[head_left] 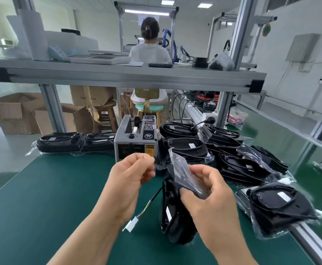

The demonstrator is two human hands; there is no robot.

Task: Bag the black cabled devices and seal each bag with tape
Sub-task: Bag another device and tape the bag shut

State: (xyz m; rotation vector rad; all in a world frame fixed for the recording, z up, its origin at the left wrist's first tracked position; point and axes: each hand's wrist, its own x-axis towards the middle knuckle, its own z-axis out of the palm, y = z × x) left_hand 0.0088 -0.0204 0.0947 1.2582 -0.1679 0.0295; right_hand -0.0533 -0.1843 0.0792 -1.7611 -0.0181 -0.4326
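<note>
Two bare hands and forearms are pictured from the wearer's own viewpoint. The left hand (131, 180) and left forearm (91, 236) are shown uncovered all the way back to the near edge of the view. The right hand (208, 190) and right forearm (229, 236), at the near right, are seen equally bare. Slim fingers (200, 175) are shown on each hand, though the nails cannot be made out. Whatever is worn higher on the arms is cut off by the near edge.

The right hand (208, 194) hides the black cabled device's (172, 224) upper part. Blur obscures whether the left hand (129, 180) pinches anything.
</note>
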